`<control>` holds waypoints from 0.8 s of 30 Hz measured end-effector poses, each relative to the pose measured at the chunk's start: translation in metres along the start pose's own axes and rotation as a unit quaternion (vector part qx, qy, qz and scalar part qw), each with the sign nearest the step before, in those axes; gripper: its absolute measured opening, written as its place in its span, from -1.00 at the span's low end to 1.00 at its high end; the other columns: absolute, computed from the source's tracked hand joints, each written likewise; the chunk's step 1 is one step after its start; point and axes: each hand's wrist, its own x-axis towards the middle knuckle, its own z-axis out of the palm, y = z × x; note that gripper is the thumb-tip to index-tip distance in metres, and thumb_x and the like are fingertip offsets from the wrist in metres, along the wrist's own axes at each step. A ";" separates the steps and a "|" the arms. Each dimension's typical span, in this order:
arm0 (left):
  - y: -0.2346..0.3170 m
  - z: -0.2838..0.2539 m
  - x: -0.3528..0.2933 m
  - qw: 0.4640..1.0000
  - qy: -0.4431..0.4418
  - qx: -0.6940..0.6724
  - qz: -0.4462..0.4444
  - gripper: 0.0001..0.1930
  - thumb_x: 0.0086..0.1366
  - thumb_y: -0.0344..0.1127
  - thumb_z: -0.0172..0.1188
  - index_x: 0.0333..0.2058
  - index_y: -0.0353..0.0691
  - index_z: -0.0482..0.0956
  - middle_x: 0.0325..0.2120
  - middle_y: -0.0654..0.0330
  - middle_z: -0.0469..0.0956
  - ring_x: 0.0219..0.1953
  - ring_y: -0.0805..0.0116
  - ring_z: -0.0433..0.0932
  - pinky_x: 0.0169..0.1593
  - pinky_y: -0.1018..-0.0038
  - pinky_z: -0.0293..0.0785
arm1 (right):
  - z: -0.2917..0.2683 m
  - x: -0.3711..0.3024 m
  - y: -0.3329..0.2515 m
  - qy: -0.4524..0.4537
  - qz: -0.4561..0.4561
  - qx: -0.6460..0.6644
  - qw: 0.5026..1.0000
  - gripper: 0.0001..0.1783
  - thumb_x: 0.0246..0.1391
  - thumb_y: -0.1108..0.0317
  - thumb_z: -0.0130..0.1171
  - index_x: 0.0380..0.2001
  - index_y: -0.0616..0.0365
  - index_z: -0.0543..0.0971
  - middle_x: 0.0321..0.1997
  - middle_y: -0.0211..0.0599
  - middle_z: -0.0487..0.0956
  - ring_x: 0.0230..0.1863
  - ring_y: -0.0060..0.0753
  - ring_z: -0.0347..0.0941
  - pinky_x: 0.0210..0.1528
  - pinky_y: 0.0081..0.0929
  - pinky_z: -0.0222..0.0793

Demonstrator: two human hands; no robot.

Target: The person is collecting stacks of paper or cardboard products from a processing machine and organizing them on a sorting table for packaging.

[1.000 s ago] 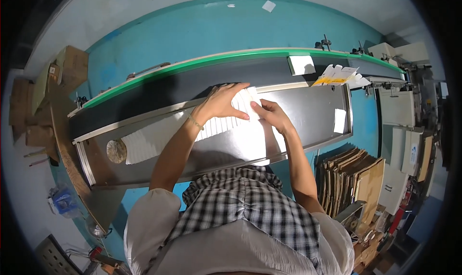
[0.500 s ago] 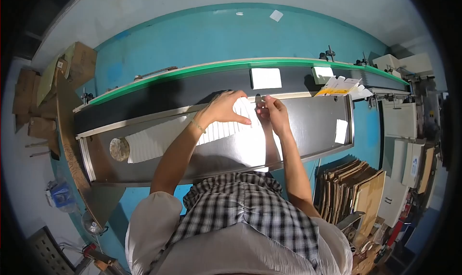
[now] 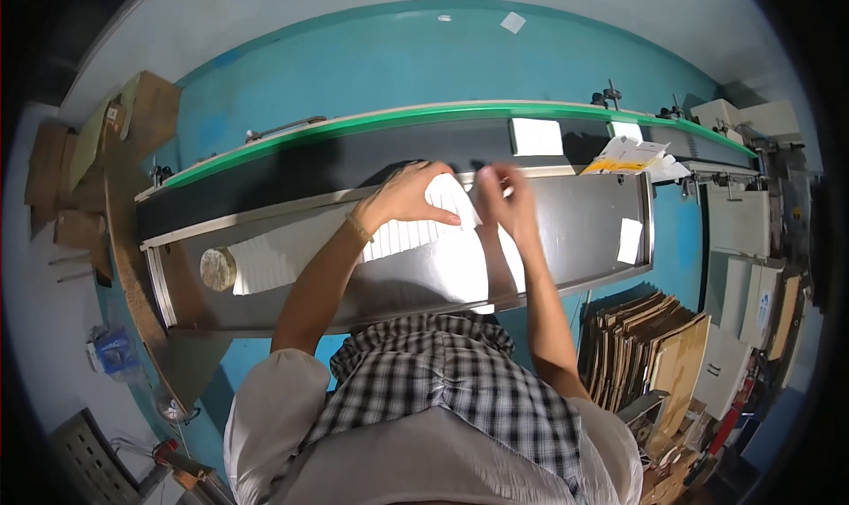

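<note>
A long row of thin white folded papers (image 3: 292, 259) stands packed on edge along the steel tray (image 3: 575, 231). My left hand (image 3: 409, 197) is closed over the row's right end, thumb on the near side and fingers on the far side. Just right of that end, my right hand (image 3: 507, 200) is raised with curled fingers. It is smeared by motion, and I cannot make out whether anything is in it. A round, mottled block (image 3: 217, 269) rests against the row's left end.
Behind the tray runs a dark conveyor belt (image 3: 354, 147) with a green edge, carrying a white folded paper (image 3: 537, 137) and another farther right. A yellow-and-white carton (image 3: 628, 156) sits at the tray's far right corner. Flattened cardboard (image 3: 632, 346) is stacked at right.
The white papers on the belt have moved right. My right hand has shifted slightly and is now blurred. My left hand keeps its hold on the row's end.
</note>
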 end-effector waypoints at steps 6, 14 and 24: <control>0.007 -0.010 -0.015 0.999 0.008 -0.009 0.050 -0.04 -0.11 0.05 0.56 0.24 -0.22 0.35 0.14 -0.12 0.45 0.19 -0.13 0.42 0.22 0.20 0.37 | 0.037 -0.027 0.009 -0.080 0.070 -0.002 0.994 -0.31 0.21 -0.11 0.21 0.03 0.41 0.52 -0.20 -0.07 0.60 -0.22 -0.37 0.48 -0.12 -0.43 0.43; 0.000 -0.008 -0.018 0.999 0.008 -0.026 0.024 -0.16 -0.10 0.11 0.55 0.10 -0.20 0.45 -0.03 -0.10 0.54 0.07 -0.09 0.51 0.12 0.20 0.42 | 0.002 0.014 0.016 -0.052 0.179 0.208 0.960 -0.68 0.22 0.26 0.24 -0.21 0.38 0.56 -0.38 -0.24 0.59 -0.36 -0.47 0.56 -0.31 -0.49 0.51; -0.007 -0.006 -0.028 0.996 0.050 -0.010 0.072 -0.08 -0.11 0.13 0.53 0.19 -0.19 0.40 0.02 -0.12 0.53 0.07 -0.12 0.51 0.10 0.13 0.44 | 0.042 -0.024 0.005 -0.139 0.128 0.119 0.975 -0.43 0.28 0.01 0.17 0.01 0.40 0.54 -0.18 -0.12 0.62 -0.17 -0.42 0.49 -0.07 -0.48 0.41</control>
